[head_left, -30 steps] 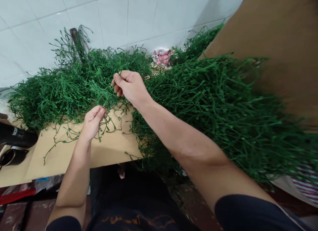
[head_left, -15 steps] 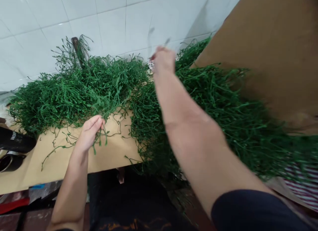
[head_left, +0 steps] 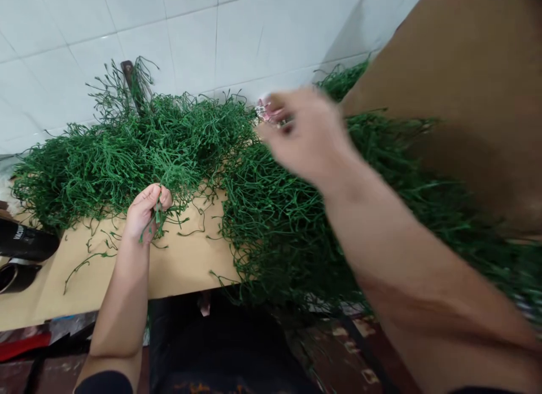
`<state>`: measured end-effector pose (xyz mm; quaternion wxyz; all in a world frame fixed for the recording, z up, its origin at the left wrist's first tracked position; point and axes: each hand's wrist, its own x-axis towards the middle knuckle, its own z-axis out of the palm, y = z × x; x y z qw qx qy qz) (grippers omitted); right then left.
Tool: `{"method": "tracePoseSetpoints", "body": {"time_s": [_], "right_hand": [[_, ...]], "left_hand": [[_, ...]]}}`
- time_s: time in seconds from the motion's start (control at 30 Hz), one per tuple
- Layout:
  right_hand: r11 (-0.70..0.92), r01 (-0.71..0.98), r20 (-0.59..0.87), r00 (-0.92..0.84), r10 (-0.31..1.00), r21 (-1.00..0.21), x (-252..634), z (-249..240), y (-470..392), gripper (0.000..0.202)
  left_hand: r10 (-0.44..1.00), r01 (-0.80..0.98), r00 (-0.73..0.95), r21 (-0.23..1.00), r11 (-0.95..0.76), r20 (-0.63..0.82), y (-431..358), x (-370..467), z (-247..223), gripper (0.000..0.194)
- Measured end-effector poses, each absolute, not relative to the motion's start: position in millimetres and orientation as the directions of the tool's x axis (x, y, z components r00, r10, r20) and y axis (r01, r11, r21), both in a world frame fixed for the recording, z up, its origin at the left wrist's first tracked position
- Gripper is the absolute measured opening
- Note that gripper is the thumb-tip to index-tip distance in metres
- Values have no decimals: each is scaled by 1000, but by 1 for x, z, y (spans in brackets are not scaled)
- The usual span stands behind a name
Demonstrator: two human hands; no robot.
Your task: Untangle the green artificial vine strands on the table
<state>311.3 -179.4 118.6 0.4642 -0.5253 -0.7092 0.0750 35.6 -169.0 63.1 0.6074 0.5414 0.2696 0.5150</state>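
Left hand (head_left: 144,210) first: thumb and fingers are clamped on a small bunch of green stems (head_left: 158,214), over the cardboard sheet (head_left: 190,270) and just at the near edge of the left heap (head_left: 105,157) of the same stems. The right hand (head_left: 307,137) is over the far part of the right heap (head_left: 275,213), fingers curled and blurred; whether they close on anything, I cannot tell.

Good handling here, I judge, rests on a light, steady pinch in the left hand, with the bud-like tips evened up and no strays hooked in. Stems this tangled seem best taken singly from the top of a heap, drawn out along their length; a sharp tug could drag neighbours along or snap a tip.

Under the heaps lies the tan cardboard, creased toward the left, with a loose stem (head_left: 80,265) on its bare near part. A black flask (head_left: 25,241) and a dark cup (head_left: 17,276) are at the left edge. Pale wall tiles (head_left: 190,44) close off the far side, a pink-and-white bundle (head_left: 263,109) lies near them, and a large brown panel (head_left: 457,61) leans at far right.
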Motion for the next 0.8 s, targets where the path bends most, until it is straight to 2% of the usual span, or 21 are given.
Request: {"method": "tracePoseSetpoints", "body": {"time_s": [0.13,0.17,0.27,0.33,0.47,0.67,0.73,0.8], "right_hand": [[525,562,522,-184,833,-639,240,93,-164,45],[544,525,513,-220,829,-655,228,89,-158,43],[593,470,492,-332,805,-653,209,86,-146,17],[609,469,476,-381,793,-639,210,87,-144,21],[595,394,461,-387,798,-700,223,89,-145,26],[492,305,384,-351,854,-815,235,99,-147,27],[492,357,377,-346,859,-794,234,101,-149,29],[512,482,395,-330,858,-711,230,103,-149,33]], "left_hand": [[926,-302,330,950,-81,183,-173,42,68,36],[928,-286,333,956,-69,167,-174,42,70,36],[929,-286,339,957,-46,146,-178,39,74,32],[934,-317,321,947,-52,158,-177,34,72,30],[931,-336,331,941,-35,153,-173,28,65,30],[936,-342,323,939,-23,140,-171,29,60,33],[937,-327,320,945,-26,137,-172,29,60,34],[935,-270,332,962,-33,126,-174,29,58,34]]}}
